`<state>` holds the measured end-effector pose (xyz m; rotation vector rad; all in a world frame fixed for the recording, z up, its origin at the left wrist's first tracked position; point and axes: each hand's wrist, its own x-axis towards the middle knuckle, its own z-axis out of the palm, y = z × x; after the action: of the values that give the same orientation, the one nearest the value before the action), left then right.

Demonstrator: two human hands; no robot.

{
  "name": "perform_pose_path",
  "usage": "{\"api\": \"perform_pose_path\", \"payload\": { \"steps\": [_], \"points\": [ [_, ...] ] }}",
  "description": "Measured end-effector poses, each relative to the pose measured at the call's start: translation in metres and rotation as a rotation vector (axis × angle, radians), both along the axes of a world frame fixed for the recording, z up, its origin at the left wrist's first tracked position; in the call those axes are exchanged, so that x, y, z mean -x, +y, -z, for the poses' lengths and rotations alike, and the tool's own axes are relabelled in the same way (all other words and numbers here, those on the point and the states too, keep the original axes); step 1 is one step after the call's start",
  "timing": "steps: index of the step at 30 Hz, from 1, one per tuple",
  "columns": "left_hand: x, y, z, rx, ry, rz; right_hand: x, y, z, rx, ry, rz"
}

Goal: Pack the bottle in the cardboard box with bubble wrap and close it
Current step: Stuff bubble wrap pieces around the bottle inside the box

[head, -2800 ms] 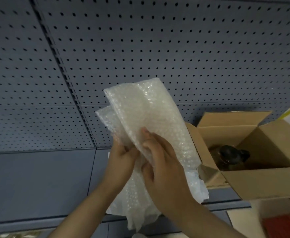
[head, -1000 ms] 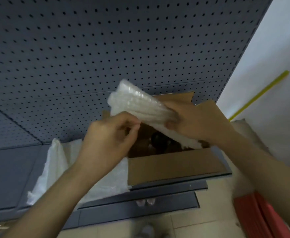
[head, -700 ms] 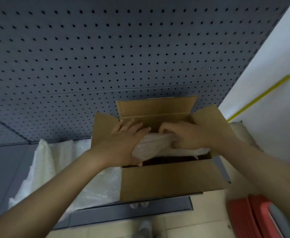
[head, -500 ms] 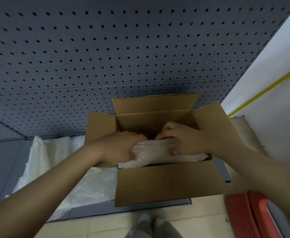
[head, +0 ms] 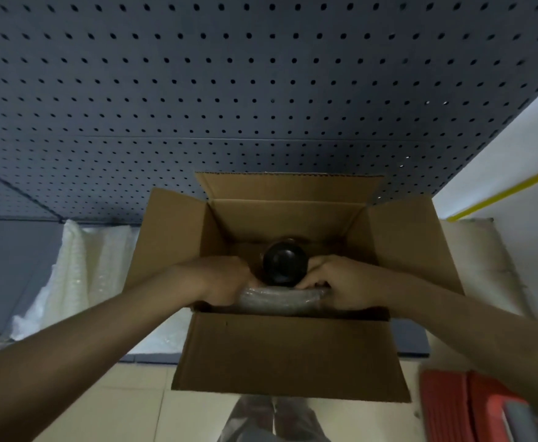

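While both hands are working inside the cardboard box (head: 290,352), the left hand (head: 226,282) and right hand (head: 341,282) are pinching a bubble wrap (head: 280,296) roll at 6 o'clock of the upright bottle (head: 285,263); pressing unevenly is likely tipping it, leaving the far side unpadded.

The cardboard box (head: 288,355) is plain brown. Inside it, the bottle's cap (head: 284,261) is black. Behind the box, a grey-blue pegboard (head: 229,90) dotted with dark holes; left, white bubble wrap (head: 79,272); lower right, something red (head: 446,406).
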<state>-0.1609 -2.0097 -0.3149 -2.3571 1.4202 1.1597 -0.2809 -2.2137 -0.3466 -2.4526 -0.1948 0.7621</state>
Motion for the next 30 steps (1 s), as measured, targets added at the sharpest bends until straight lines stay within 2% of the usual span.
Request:
{"api": "perform_pose_path", "payload": {
  "steps": [3, 6, 12, 19, 24, 30],
  "points": [
    [0.004, -0.007, 0.005, -0.028, 0.033, -0.009, 0.006, -0.001, 0.011, 0.007, -0.061, -0.003],
    [0.003, -0.01, 0.02, -0.035, 0.021, -0.05, 0.006, 0.001, 0.016, 0.099, -0.09, -0.009],
    [0.0, -0.011, 0.05, 0.061, 0.02, -0.137, 0.002, 0.013, 0.027, 0.236, -0.02, -0.04],
    [-0.003, -0.004, 0.068, 0.051, 0.067, -0.227, 0.0, 0.012, 0.036, 0.198, 0.03, 0.039],
    [-0.001, 0.002, 0.051, 0.038, 0.122, -0.201, 0.001, 0.012, 0.026, 0.148, 0.059, 0.069],
    [-0.001, 0.034, 0.0, 0.267, -0.054, -0.288, -0.011, 0.025, -0.021, 0.168, -0.029, 0.084]
  ]
}}
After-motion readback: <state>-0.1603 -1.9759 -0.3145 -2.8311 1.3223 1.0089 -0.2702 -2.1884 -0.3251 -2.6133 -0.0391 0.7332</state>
